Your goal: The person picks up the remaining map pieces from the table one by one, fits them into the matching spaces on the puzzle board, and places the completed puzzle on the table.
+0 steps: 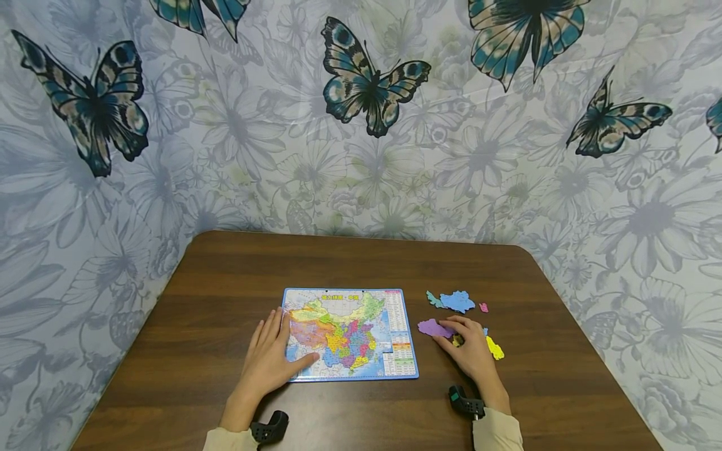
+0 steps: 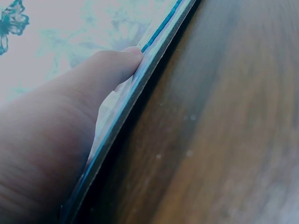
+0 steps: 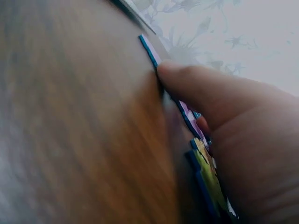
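Note:
A map puzzle board (image 1: 401, 335) with a blue border and colourful regions lies on the table. My left hand (image 1: 272, 358) rests on its left side with fingers extended. The left thumb (image 2: 122, 60) lies across the board's near edge in the left wrist view. Right of the board, my right hand (image 1: 470, 354) pinches a purple puzzle piece (image 1: 433, 327) between thumb and fingers. The right wrist view shows the thumb (image 3: 180, 77) against the purple piece's edge. Under that hand lies a yellowish piece (image 1: 457, 340), partly covered.
A light blue piece (image 1: 458, 301), a teal piece (image 1: 434, 299) and a small pink piece (image 1: 484, 307) lie beyond the right hand. A yellow piece (image 1: 495, 348) is to its right. The brown table (image 1: 225, 275) ends at a butterfly-patterned cloth (image 1: 395, 188).

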Demonstrator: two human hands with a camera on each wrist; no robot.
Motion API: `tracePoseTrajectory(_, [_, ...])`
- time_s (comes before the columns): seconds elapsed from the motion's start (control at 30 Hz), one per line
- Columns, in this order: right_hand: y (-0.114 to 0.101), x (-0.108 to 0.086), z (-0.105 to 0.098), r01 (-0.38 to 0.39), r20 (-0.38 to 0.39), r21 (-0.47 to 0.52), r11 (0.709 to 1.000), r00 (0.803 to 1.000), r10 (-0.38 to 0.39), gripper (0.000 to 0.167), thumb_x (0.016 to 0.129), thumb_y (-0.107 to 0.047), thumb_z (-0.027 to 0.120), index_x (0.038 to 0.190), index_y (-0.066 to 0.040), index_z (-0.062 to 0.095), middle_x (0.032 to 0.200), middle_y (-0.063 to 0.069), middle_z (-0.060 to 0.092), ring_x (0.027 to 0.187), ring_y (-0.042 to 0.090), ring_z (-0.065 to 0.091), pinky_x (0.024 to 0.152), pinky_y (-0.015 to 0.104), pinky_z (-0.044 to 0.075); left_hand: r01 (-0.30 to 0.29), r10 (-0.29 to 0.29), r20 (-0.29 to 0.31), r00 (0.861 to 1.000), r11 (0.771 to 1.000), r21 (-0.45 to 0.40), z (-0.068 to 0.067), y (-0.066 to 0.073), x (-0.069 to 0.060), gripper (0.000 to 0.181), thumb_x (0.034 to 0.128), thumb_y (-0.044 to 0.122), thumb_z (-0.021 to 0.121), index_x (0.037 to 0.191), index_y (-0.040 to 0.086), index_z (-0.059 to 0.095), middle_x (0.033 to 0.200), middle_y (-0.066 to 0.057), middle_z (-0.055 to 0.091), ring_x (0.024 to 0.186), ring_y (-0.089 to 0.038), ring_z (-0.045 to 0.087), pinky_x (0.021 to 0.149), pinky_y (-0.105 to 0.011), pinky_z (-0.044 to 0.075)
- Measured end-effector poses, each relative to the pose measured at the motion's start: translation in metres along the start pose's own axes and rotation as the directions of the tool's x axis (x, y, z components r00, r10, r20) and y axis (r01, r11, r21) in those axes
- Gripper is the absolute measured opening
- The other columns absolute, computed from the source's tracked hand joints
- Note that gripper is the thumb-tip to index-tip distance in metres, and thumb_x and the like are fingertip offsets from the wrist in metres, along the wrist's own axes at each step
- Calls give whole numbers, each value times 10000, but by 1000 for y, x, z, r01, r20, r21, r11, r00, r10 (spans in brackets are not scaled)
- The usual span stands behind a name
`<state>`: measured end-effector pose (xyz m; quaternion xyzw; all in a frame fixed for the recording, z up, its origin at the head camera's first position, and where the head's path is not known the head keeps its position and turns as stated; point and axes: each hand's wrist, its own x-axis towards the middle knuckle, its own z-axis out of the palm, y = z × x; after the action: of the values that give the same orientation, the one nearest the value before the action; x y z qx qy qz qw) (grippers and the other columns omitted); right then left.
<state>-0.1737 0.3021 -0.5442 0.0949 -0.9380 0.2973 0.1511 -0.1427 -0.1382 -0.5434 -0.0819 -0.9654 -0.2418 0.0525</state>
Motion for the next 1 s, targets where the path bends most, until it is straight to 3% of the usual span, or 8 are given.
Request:
tracePoseTrajectory(0.3, [0,-2,1,34,-21,-1,999,999,-34,326,833,-155,856,1136,-61,782,1228,189,690,1172,438,547,983,631,439,-3,3,10,1000,1000,-3,0,0,0,1189,817,766,668,1567,-86,314,1676,-263,215,1568,-426,192,1271,-579,103])
tracePoseTrajectory(0.5, [0,0,0,31,-28,7,1000,999,-31,391,834,-149,858,1195,-43,749,1243,207,689,1171,432,563,992,597,449,-2,2,3,1000,1000,-3,1,-1,0,1190,815,765,670,1569,-84,311,1674,-269,218,1565,-430,198,1270,-583,106])
tracePoseTrajectory(1.0, [9,-18,-18,-4,-204,4,1000,979,5,456,818,-108,873,1241,-28,723,1239,204,686,1146,396,564,931,567,447,-5,5,3,1000,1000,-12,0,0,0,1177,817,744,686,1569,-83,315,1671,-277,220,1562,-440,198,1266,-593,106])
